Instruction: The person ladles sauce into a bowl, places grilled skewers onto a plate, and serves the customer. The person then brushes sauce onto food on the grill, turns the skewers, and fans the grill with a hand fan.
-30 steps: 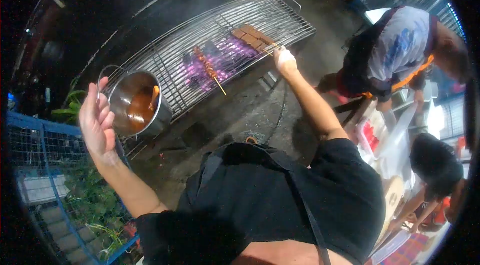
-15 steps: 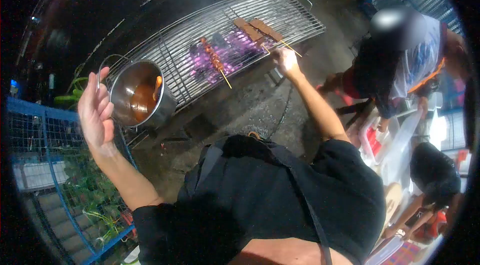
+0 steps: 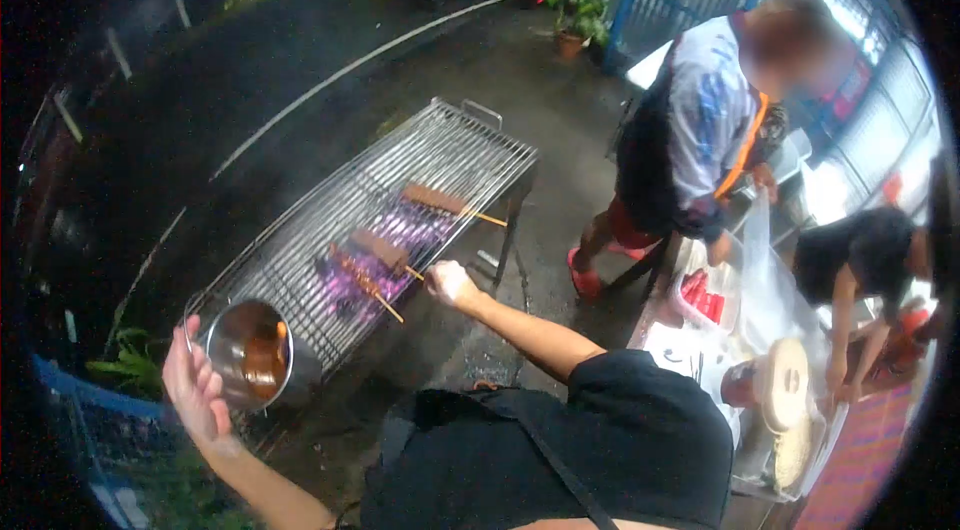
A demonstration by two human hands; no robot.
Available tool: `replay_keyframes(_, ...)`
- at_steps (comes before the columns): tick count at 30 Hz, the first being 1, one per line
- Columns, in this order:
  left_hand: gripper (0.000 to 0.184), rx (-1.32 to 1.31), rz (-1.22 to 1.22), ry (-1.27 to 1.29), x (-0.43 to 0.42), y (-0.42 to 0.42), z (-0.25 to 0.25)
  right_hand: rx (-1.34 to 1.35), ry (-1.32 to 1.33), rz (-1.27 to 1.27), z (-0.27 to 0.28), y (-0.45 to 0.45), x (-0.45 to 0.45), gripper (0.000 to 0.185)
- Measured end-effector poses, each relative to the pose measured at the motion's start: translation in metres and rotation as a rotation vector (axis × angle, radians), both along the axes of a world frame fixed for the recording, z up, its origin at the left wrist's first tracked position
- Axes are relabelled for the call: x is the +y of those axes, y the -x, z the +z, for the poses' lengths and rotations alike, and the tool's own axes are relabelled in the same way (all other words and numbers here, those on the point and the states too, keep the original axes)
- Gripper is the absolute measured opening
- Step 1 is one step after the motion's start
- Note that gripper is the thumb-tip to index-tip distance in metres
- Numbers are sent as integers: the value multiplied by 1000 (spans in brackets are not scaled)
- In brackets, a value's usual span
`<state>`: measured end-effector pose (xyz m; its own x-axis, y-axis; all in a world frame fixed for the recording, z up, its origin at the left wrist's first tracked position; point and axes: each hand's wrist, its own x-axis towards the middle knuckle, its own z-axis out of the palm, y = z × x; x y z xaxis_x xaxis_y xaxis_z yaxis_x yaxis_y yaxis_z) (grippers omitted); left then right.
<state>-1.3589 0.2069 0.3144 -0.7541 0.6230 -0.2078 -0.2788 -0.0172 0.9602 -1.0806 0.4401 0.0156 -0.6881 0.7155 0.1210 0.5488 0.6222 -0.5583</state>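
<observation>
My right hand [image 3: 452,284] is closed on the stick end of a skewer at the grill's near edge. That skewer carries a flat brown slab [image 3: 378,250], lying over glowing coals. Just left of it on the bars lies a skewer of reddish meat chunks [image 3: 358,275]. Another brown slab skewer [image 3: 436,198] rests farther right, untouched. My left hand [image 3: 196,388] has its fingers curled at the wire handle of a metal pot [image 3: 228,390]. Brown sauce [image 3: 262,370] fills the pot's bottom, with an orange-handled utensil [image 3: 281,335] inside.
The long metal grill [image 3: 330,200] slants across the floor ahead. A person [image 3: 690,120] stands to the right, at a table holding a tub of red items [image 3: 700,298] and a woven fan [image 3: 786,390]. Another person [image 3: 860,260] bends farther right. Blue fencing [image 3: 90,400] borders the left.
The view has turned and lifted, showing more road. My right hand has moved one slab skewer left, apart from the other and beside the chunk skewer. The left hand stays at the pot.
</observation>
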Motion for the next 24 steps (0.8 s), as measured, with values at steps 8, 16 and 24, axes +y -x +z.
replay_keyframes(8, 40, 31, -9, -16, -7, -1, 24, -114, 72, -33, 35, -3, -3, 12)
replay_keyframes(16, 40, 25, 30, 0, -10, 2, 32, -77, 115, 68, 36, 9, -9, 16)
replay_keyframes(24, 42, 29, 40, -4, -20, -10, -9, -381, -96, -559, 6, -76, 113, 27)
